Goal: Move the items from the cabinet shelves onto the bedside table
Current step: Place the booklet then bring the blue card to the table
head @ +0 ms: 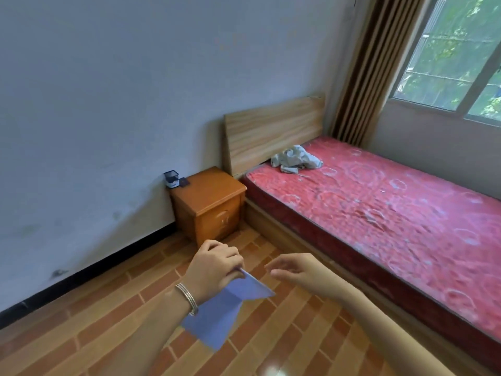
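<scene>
My left hand [214,267] pinches the top corner of a folded blue cloth [225,310], which hangs below it over the tiled floor. My right hand [295,270] hovers beside it with relaxed fingers and holds nothing. Ahead, an orange wooden bedside table [214,196] stands against the wall next to the bed. On its back left corner stand a dark mesh pen holder [172,179] and a small dark card-like item [184,182]. The cabinet is out of view.
A bed with a red patterned mattress [379,210] and a wooden headboard [273,128] fills the right side. A crumpled grey cloth [295,158] lies near the headboard. A brown curtain [371,66] and a window [455,55] are at the far right.
</scene>
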